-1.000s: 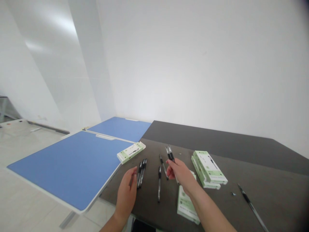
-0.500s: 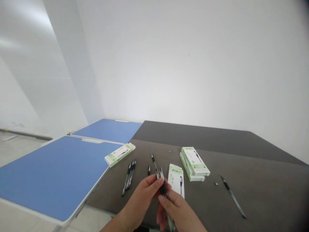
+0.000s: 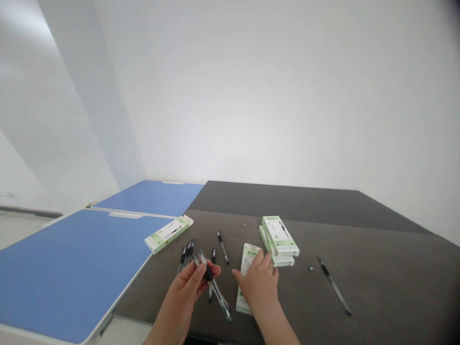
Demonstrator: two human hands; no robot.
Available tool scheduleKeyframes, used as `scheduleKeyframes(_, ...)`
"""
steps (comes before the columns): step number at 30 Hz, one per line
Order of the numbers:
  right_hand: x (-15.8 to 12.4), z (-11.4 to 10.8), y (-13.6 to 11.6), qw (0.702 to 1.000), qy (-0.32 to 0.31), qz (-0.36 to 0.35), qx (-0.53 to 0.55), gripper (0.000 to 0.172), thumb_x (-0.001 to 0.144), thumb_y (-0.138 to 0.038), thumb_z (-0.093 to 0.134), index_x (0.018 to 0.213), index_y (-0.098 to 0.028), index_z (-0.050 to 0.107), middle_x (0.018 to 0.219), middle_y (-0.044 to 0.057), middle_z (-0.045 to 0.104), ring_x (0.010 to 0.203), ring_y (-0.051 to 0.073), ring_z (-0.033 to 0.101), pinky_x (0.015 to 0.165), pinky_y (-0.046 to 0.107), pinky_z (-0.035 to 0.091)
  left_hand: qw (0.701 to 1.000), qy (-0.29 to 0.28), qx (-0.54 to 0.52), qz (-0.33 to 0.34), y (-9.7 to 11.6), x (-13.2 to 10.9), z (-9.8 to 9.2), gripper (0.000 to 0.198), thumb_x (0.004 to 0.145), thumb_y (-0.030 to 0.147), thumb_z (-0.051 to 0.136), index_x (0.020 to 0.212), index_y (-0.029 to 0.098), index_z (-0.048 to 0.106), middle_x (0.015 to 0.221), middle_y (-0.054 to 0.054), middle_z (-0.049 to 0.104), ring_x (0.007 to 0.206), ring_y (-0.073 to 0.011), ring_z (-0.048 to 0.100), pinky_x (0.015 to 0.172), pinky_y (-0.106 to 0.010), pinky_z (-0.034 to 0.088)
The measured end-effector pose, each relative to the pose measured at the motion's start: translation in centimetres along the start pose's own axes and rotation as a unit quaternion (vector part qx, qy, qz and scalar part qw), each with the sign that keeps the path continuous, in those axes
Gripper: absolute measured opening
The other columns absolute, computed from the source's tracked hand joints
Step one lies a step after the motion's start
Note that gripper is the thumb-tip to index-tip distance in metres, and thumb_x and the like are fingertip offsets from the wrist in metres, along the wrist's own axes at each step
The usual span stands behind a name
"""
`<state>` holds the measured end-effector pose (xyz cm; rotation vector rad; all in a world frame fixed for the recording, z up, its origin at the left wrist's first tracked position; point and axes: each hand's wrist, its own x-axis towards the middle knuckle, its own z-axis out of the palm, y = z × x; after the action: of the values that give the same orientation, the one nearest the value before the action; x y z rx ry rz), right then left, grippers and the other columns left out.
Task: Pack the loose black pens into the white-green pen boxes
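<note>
Pinched in my left hand [image 3: 189, 286] are some black-gripped clear pens [image 3: 217, 290], slanting down to the right. My right hand [image 3: 259, 282] is spread over an opened green and white pen box [image 3: 247, 255], covering part of it; nothing shows in its fingers. Behind my left hand lie several pens [image 3: 186, 252] side by side. One pen [image 3: 213, 255] lies partly behind the held pens, and another [image 3: 223, 247] rests between my hands, farther back.
Stacked green and white boxes [image 3: 281, 237] stand right of centre. Another box [image 3: 168, 233] lies near the black table's [image 3: 287, 201] left edge, beside a blue tabletop [image 3: 79, 268]. At the right are a single pen [image 3: 334, 284] and a small scrap [image 3: 311, 268].
My hands have parted. The left moved left with the pens; the right let go of them and moved over the opened box. The view has shifted slightly.
</note>
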<state>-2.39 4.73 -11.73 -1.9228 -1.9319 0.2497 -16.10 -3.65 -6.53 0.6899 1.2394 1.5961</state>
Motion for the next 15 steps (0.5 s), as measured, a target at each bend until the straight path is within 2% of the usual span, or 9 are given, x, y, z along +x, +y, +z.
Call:
scheduleKeyframes(4,-0.5,0.5,-0.1,1.0,-0.016,-0.004,-0.021,0.09,0.068,-0.038,0.073,0.135,0.011,0.038,0.128,0.038,0.047,0.107,0.045,0.057,0.088,0.053,0.045,1.0,-0.008,0.022,-0.011,-0.6,-0.8,-0.3,0.038,0.07,0.051,0.073,0.085,0.017,0.072,0.084,-0.006,0.074,0.088,-0.0208,0.067,0.087,-0.032,0.051)
scheduleKeyframes(7,-0.4,0.8,0.3,0.999,-0.016,-0.01,-0.028,0.082,0.068,-0.024,0.07,0.134,0.012,0.039,0.124,0.037,0.05,0.104,0.043,0.059,0.078,0.047,0.052,1.0,-0.001,0.023,-0.018,-0.7,-1.2,-0.1,0.038,0.067,0.051,0.075,0.083,0.017,0.072,0.082,-0.006,0.074,0.088,-0.0222,0.067,0.087,-0.033,0.052)
scheduleKeyframes(9,-0.4,0.8,0.9,0.999,-0.006,-0.019,-0.025,0.075,0.069,-0.015,0.062,0.135,0.01,0.038,0.122,0.032,0.053,0.107,0.04,0.058,0.082,0.044,0.052,1.0,0.007,0.019,-0.019,-0.6,-1.5,0.0,0.039,0.064,0.052,0.077,0.08,0.017,0.073,0.08,-0.005,0.074,0.087,-0.0228,0.068,0.087,-0.034,0.053)
scheduleKeyframes(11,-0.9,0.8,1.8,0.999,0.007,-0.039,-0.018,0.071,0.071,-0.011,0.055,0.137,0.006,0.034,0.129,0.028,0.051,0.118,0.036,0.052,0.095,0.04,0.047,1.0,0.01,0.017,-0.02,-0.3,-1.8,0.0,0.041,0.06,0.053,0.079,0.077,0.017,0.073,0.078,-0.005,0.074,0.085,-0.0234,0.069,0.085,-0.035,0.054)
scheduleKeyframes(13,-2.0,0.7,2.9,0.995,0.053,-0.088,0.014,0.073,0.073,-0.01,0.051,0.141,0.001,0.026,0.139,0.024,0.042,0.131,0.032,0.041,0.105,0.038,0.04,1.0,0.013,0.013,-0.019,0.1,-2.1,-0.1,0.043,0.056,0.055,0.08,0.075,0.017,0.074,0.076,-0.005,0.074,0.083,-0.0238,0.069,0.084,-0.035,0.056)
scheduleKeyframes(15,-3.5,0.4,4.0,0.976,0.13,-0.156,0.075,0.078,0.075,-0.013,0.05,0.144,-0.004,0.015,0.144,0.023,0.034,0.136,0.032,0.034,0.106,0.044,0.039,1.0,0.022,0.004,-0.018,0.5,-2.5,-0.2,0.044,0.054,0.057,0.081,0.073,0.018,0.074,0.074,-0.005,0.074,0.081,-0.0237,0.069,0.081,-0.034,0.057)
